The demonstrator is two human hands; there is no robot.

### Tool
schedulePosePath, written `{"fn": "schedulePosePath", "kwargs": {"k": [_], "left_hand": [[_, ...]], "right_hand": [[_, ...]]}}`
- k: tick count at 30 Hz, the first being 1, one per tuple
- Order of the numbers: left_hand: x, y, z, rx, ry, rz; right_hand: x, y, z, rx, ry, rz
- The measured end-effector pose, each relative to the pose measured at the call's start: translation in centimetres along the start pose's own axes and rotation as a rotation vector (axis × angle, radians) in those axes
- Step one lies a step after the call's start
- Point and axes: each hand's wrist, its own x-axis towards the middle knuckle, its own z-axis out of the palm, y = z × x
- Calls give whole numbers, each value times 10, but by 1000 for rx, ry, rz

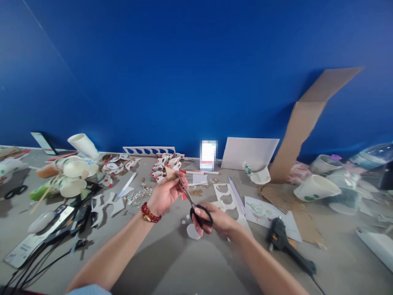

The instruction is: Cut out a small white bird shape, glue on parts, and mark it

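Note:
Black-handled scissors (201,215) are in my right hand (215,219), its fingers through and around the handle loops. Their blades point up and left, reaching to my left hand (168,190). A small brown piece (170,173) is pinched in the fingers of my left hand, which wears a red bead bracelet; the blade tips are partly hidden at those fingers. Below the scissors a white round scrap (194,232) lies on the grey table (172,262). Small white pieces with red tips (166,160) are clustered just behind my left hand.
On the left are paper cups (73,186), a power strip (39,235) with cables and other scissors (16,191). Cut white sheets (229,198) lie right of centre. A glue gun (288,246), drawing (260,211), bent cardboard (302,127) and cups (317,188) occupy the right.

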Motion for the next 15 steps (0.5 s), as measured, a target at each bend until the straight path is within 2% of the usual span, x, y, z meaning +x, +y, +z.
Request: {"fn": "schedulePosePath", "kwargs": {"k": [3,5,8,10,12,15], "left_hand": [[-3,8,-18,146,73,60],[-12,14,-36,417,111,135],[-31,22,-69,1143,131,157],[-44,27,-89,1609,145,98],[-53,31,-104,1701,161,66],[-62,39,-113,1759,156,51]], "right_hand": [[-1,-2,1,-33,-14,5],[-3,-4,2,-46,-27,6],[-5,-8,3,-46,-14,-4],[-6,-11,4,-43,20,-17],[-6,-14,5,-50,44,-26],[-7,-18,7,-87,55,-23]]}}
